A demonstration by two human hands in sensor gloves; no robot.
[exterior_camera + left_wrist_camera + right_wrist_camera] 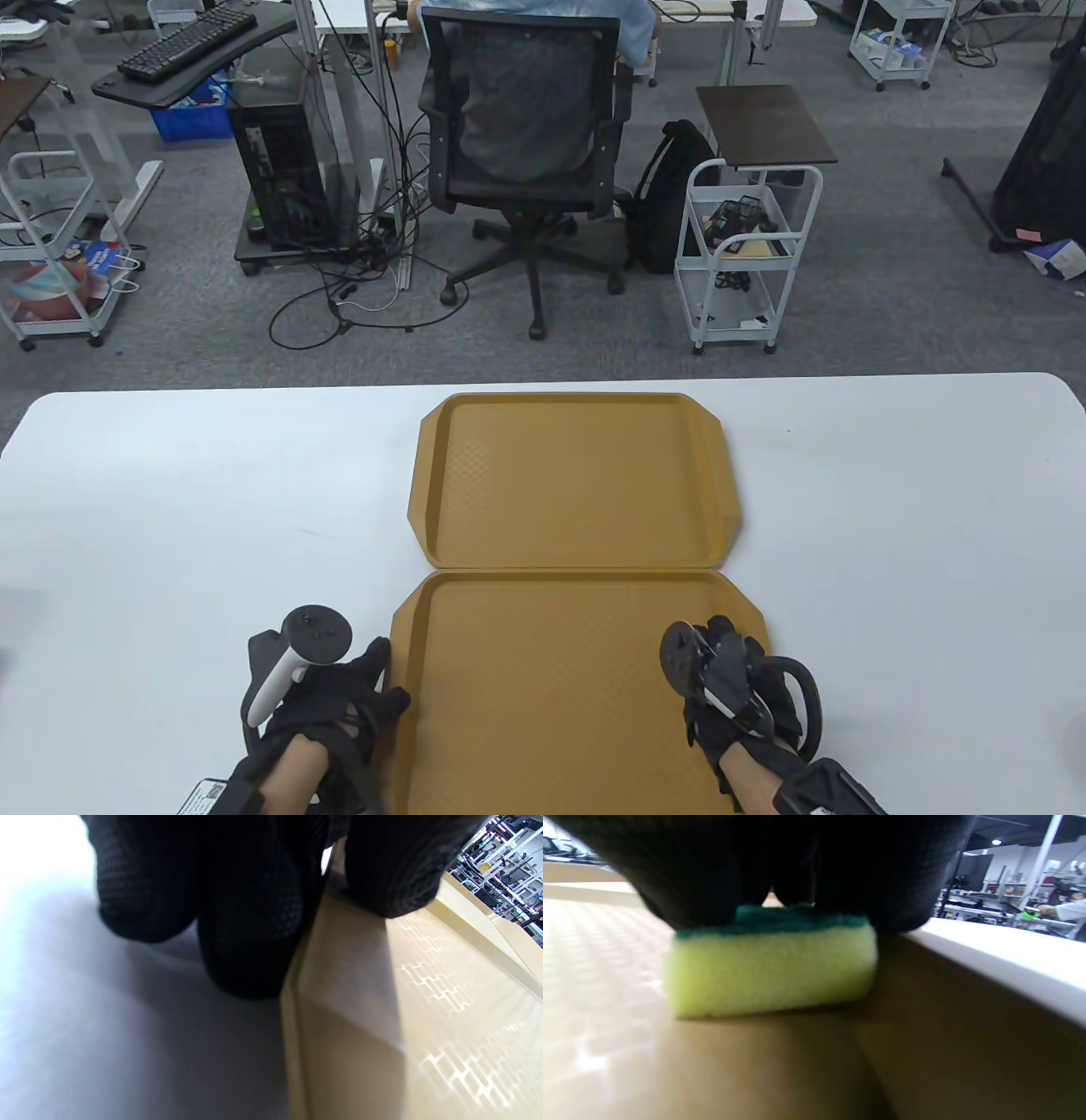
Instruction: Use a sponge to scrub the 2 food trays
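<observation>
Two tan food trays lie on the white worktop [170, 475], one behind the other, their long edges just about touching at mid-frame in the table view.

The near tray [543, 679] fills the bottom centre of that view. The left hand [339, 705] sits at the lower left, at the tray's left rim. In the left wrist view its gloved fingers [250, 921] come down along the outside of the rim, with one digit over on the tray's inner side, so the hand seems to grip the edge; how tightly, I cannot tell. The near tray's textured floor [466, 1027] runs off toward the right of that frame.

The right hand [738, 688] is at the lower right of the table view, over the right part of the near tray. The sponge hides under it there. In the right wrist view the sponge [772, 971], yellow with a green scouring layer on top, rests flat on the tray floor close to the tray's raised side wall [967, 1018]. The right fingers [712, 878] lie on its green top and curl down at both ends, holding it.

The far tray [577, 475] lies beyond, centre frame, bare.

Past the worktop's far edge, in the upper half of the frame, stand a black office chair [526, 144] and a white trolley [747, 255] on grey carpet.
</observation>
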